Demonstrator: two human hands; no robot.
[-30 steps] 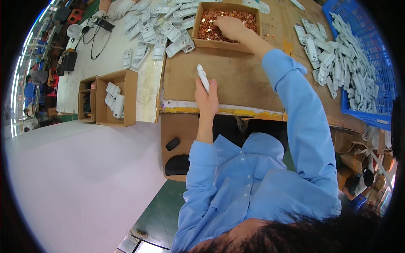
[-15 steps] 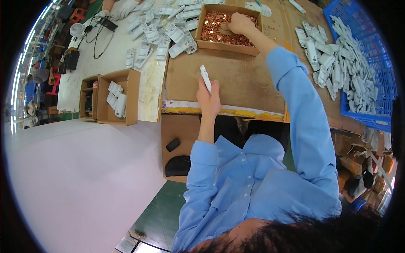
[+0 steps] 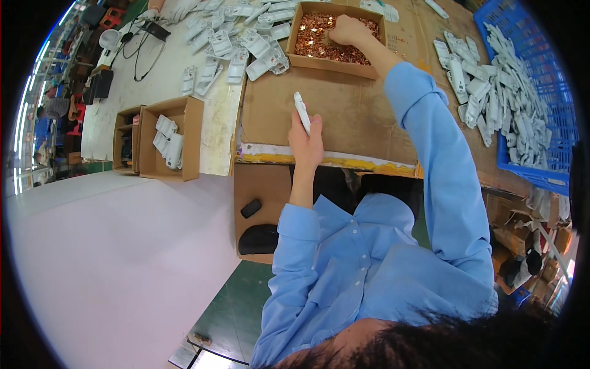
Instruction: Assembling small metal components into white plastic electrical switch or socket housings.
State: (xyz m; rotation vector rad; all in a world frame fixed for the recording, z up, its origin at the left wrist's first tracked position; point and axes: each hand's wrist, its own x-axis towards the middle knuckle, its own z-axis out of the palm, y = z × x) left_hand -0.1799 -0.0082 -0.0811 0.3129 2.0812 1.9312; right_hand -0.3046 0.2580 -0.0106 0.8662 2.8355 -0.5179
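My left hand (image 3: 306, 140) is closed round a white plastic housing (image 3: 302, 112), long and narrow, held tilted above the cardboard-covered table. Farther off, my right hand (image 3: 351, 31) reaches into a shallow cardboard box (image 3: 335, 66) full of small copper-coloured metal pieces (image 3: 310, 40). Its fingers are bent down and pressed together among the pieces; whatever is between the fingertips is hidden.
White plastic housings (image 3: 236, 43) lie heaped left of the box. More housings (image 3: 513, 104) spill from a blue crate (image 3: 553, 175) at right. Small cardboard boxes (image 3: 192, 138) stand at left. Another person's gloved hand (image 3: 178, 8) is at the far left.
My left hand still holds the housing, which is turned slightly. My right hand stays in the box with only a slight shift. The whole view has moved a little.
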